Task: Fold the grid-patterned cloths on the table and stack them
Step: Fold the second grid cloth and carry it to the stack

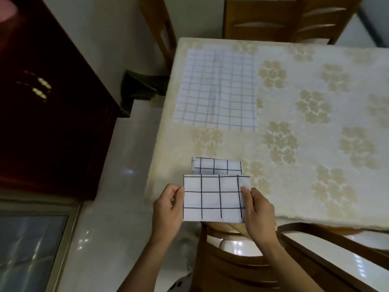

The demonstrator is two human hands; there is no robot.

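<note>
Both hands' grip pinches folded cloth [214, 198] side edges, left hand [168, 204], right hand [257, 208]

The held cloth [214, 199] hides the near part of the folded cloth [216, 165] and the fingertips behind its side edges; the table [315, 144] runs off the right edge; the chair [242, 260] off the bottom.

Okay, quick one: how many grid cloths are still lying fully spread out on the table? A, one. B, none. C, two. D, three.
A: only the large unfolded cloth lies flat at the far side of the table; the small folded cloth sits near the edge, and the left hand and right hand hold another folded cloth.
</note>
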